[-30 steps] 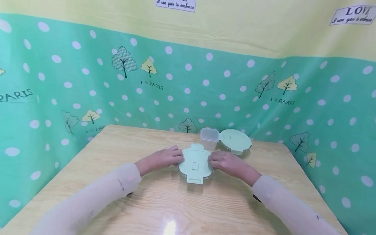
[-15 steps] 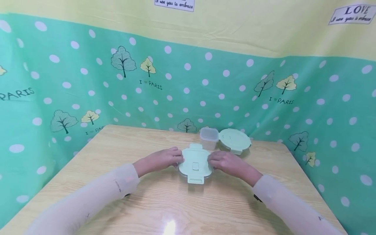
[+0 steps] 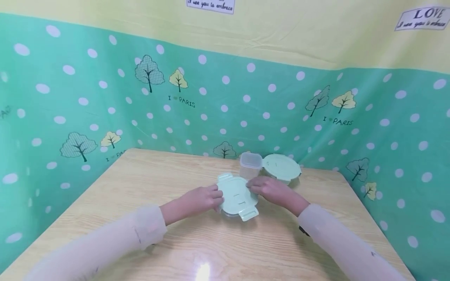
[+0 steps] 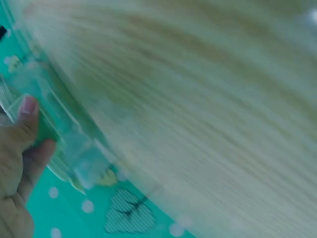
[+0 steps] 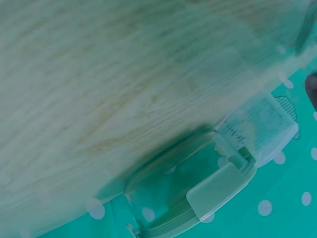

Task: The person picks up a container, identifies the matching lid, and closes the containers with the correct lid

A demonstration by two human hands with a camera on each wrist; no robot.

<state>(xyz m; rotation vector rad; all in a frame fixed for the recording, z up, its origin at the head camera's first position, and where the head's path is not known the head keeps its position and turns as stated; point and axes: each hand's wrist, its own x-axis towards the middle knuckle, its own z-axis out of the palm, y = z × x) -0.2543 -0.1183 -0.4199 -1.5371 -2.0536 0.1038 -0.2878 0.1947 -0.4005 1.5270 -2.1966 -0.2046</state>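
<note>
A food container with a pale green lid [image 3: 239,195] and a clear base sits on the table between my two hands. Its front and back latch flaps stick outward, and the lid is turned at a slant. My left hand [image 3: 204,198] grips its left side. The left wrist view shows the thumb [image 4: 27,119] lying along the green and clear container [image 4: 64,124]. At the back right edge of the lid, the curled fingers of my right hand [image 3: 268,189] hold on. Only a dark fingertip [image 5: 312,88] shows in the right wrist view.
Behind my right hand stands a second, larger container with a pale green lid [image 3: 281,167], its side latch [image 5: 220,191] visible from the right wrist. Beside it is a small clear plastic box [image 3: 250,164]. A patterned green curtain [image 3: 225,105] borders the wooden table [image 3: 190,249].
The container has turned on the table, its front flap swinging right and its back flap left. My left hand has moved slightly toward me and right, my right hand slightly away.
</note>
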